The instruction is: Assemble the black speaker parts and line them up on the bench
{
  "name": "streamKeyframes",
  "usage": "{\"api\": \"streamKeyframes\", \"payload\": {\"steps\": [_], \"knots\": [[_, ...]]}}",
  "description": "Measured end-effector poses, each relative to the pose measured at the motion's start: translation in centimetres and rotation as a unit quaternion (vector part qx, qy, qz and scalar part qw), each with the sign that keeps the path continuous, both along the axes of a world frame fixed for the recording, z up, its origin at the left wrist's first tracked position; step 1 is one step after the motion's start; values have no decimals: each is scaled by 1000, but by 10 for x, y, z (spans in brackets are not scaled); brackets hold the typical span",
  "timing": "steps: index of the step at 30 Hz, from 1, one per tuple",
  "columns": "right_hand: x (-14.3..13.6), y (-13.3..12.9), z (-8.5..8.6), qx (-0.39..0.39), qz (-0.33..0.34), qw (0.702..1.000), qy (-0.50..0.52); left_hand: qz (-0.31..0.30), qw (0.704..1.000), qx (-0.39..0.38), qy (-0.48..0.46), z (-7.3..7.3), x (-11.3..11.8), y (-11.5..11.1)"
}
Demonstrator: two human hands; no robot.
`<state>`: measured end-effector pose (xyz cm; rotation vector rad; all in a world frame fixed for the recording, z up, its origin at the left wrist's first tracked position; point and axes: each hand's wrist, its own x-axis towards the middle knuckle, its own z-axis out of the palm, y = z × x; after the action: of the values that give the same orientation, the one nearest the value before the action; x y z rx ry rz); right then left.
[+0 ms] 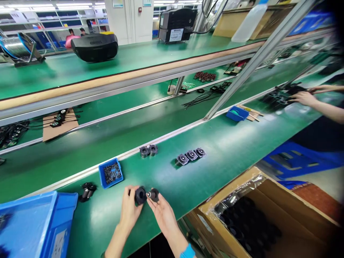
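Observation:
My left hand [129, 205] is closed around a round black ring-shaped part [140, 195] with a hole in its middle. In my right hand [163, 212] is a dark cylindrical part [153, 194] with a thin light-coloured tip pointing left at the ring. The two parts are very near each other; whether they touch I cannot tell. Beyond my hands, a pair of black ring-shaped parts [148, 151] sits on the green bench [166, 179]. Right of those stand three round black parts [191, 155] in a row. Several black cylindrical parts [87, 191] lie to the left.
A small blue bin [122, 175] holds little black pieces. At the left edge stands a large blue crate [64, 211]; at lower right, an open cardboard box [236, 186] contains dark parts. A metal post [242, 71] slants up to the right. Another person's hands [306, 96] work further along.

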<state>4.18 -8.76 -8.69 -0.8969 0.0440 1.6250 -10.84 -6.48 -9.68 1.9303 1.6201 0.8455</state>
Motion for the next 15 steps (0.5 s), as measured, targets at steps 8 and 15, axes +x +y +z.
{"api": "streamKeyframes", "payload": {"steps": [8,15], "knots": [[-1,-9,16,32,-48,997,-42,-85,985,65,136,35,19,-2],[11,-8,-9,83,-119,984,-107,-137,978,86,134,10,29,27]]}}
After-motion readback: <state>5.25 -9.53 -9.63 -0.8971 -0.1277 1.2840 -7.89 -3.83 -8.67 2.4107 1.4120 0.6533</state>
